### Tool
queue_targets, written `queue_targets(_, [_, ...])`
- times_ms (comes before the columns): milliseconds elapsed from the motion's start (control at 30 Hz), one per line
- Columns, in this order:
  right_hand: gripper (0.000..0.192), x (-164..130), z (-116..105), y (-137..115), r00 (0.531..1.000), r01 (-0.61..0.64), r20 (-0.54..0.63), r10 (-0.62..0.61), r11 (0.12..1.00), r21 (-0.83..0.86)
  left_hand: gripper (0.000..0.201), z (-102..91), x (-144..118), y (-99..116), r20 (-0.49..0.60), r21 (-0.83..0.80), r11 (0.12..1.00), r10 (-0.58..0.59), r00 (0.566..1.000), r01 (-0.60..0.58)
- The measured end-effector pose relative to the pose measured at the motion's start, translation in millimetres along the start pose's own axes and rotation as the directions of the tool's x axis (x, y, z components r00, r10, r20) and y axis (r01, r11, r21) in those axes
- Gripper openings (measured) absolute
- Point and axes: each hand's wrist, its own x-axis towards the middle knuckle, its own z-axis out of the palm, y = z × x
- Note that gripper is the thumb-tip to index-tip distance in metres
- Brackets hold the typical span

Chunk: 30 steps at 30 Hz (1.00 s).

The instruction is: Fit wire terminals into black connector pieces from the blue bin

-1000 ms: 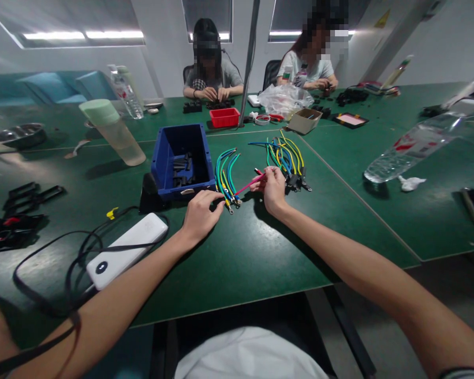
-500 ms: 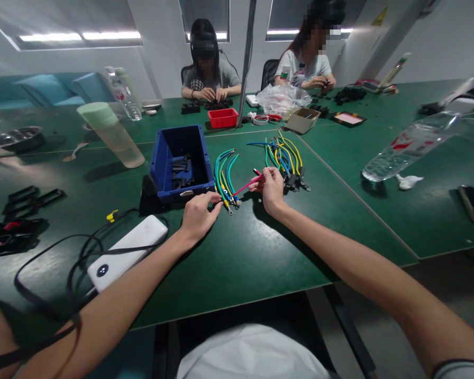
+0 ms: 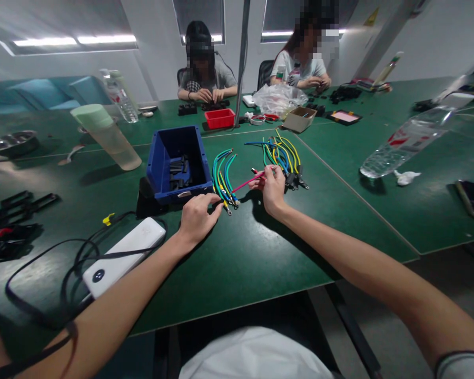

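Nearest to me, the white power bank point(image 3: 120, 257) lies left of the blue bin point(image 3: 178, 164) and closer to the table edge, with black cables point(image 3: 63, 273) looped around it. Almost nothing has shifted over the last second: my view has drifted slightly, while both hands sit where they were.

My left hand point(image 3: 196, 217) rests on the green table point(image 3: 240, 258) just in front of the bin's near right corner. Its fingers are curled, the tips touching the terminal ends of the small bundle of green and yellow wires point(image 3: 222, 176) that lies right beside the bin. I cannot tell whether it actually pinches a wire or only presses on the ends.

My right hand point(image 3: 273, 188), further right of the bin, keeps the pink wire point(image 3: 249, 182) pinched between thumb and fingers; the wire slants down-left toward the small bundle, lifted off the table. So I judge the pink wire is still being brought to the bundle, not yet laid with it.

Just beyond the right hand lies the larger bunch of coloured wires point(image 3: 281, 153), right of the bin. Inside the bin sit black parts point(image 3: 179, 171). Behind the bin are a red tray point(image 3: 220, 118) and two people at the far side of the table, working with their own hands.
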Motion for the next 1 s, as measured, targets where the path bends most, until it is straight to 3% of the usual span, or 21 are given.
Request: queue_targets(1000, [0.025, -8.4, 3.3, -2.9, 0.997, -0.058, 0.046, 0.056, 0.998, 0.037, 0.009, 1.5, 0.5, -2.0, 0.003, -0.027, 0.999, -0.028, 1.000, 0.028])
